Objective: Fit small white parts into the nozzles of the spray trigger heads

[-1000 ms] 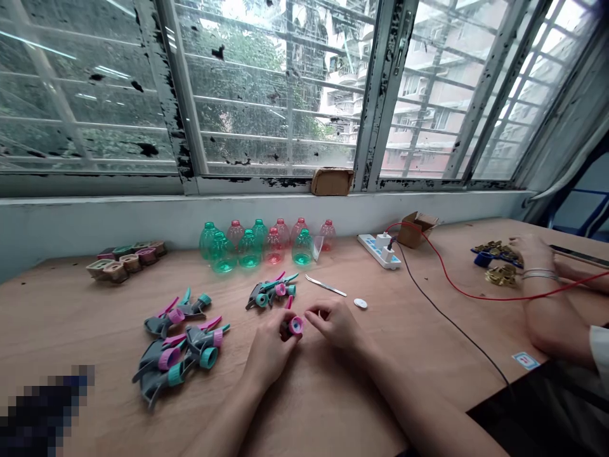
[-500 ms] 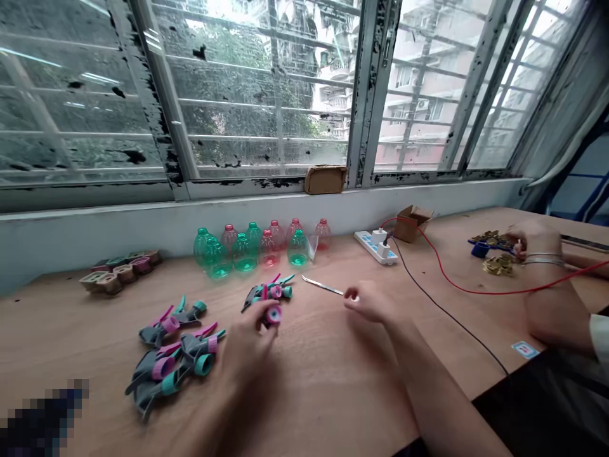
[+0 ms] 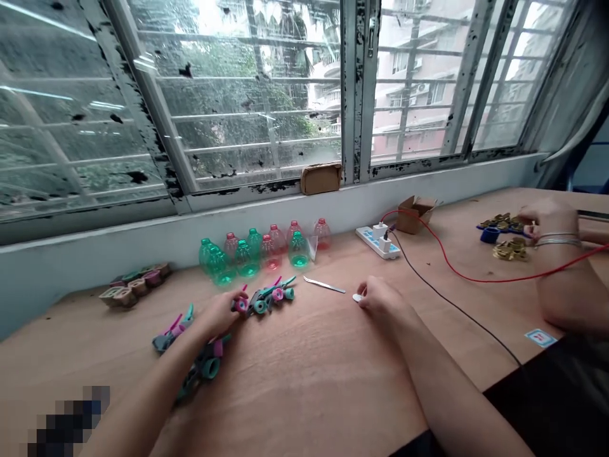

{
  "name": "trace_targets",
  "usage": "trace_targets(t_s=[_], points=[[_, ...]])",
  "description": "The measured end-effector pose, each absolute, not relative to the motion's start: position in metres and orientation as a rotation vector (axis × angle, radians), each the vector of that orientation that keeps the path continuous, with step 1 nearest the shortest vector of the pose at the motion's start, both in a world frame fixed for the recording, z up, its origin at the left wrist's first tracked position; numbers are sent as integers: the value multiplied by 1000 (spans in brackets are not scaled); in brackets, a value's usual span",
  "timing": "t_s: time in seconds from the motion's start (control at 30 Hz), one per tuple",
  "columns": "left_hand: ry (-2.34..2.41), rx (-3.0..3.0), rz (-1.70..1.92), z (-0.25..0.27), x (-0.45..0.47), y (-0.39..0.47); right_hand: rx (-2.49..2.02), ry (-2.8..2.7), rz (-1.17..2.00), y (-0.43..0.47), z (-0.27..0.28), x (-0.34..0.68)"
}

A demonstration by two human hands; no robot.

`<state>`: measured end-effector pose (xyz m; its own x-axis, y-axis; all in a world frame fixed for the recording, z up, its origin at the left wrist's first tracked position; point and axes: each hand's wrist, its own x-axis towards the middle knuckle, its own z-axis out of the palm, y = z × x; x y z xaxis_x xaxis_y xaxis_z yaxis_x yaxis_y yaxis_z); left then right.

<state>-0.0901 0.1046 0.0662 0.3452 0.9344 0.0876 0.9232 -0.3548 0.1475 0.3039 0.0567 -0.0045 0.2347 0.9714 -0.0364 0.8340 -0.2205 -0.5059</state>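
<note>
My left hand (image 3: pixel 223 315) is closed on a trigger spray head (image 3: pixel 242 305) with a pink collar, at the left end of a small group of spray heads (image 3: pixel 277 294) in grey, teal and pink. More spray heads (image 3: pixel 210 368) lie to the left, partly hidden under my left forearm. My right hand (image 3: pixel 383 299) pinches a small white round piece (image 3: pixel 356 298) just above or on the table; its kind is unclear. Between my hands and slightly farther back lie metal tweezers (image 3: pixel 324 285).
Green bottles (image 3: pixel 246 260) and red bottles (image 3: pixel 321 235) stand along the wall. Behind my right hand are a power strip (image 3: pixel 378 243), its cables and a cardboard box (image 3: pixel 415 214). At right, a co-worker's hand (image 3: pixel 554 219) touches gold-coloured parts (image 3: pixel 511 249). Small moulded pieces (image 3: pixel 136 287) sit far left.
My left hand has moved left and away from me, bringing the pink-collared spray head to the group. My right hand has shifted slightly right, and the white piece shows more clearly.
</note>
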Motion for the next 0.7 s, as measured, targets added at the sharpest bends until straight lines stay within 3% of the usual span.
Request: trace_targets(t_s=[0.2,0.43,0.7], points=[[1631,2534,249,99,-104,91,-2098,-1668,504,54,-7,310],[1399,2436,-121,115,-138,34,-2050,-1624,347,50,0,304],[1546,2449,-32,88,-135,27,-1357,-1933,295,51,-4,224]])
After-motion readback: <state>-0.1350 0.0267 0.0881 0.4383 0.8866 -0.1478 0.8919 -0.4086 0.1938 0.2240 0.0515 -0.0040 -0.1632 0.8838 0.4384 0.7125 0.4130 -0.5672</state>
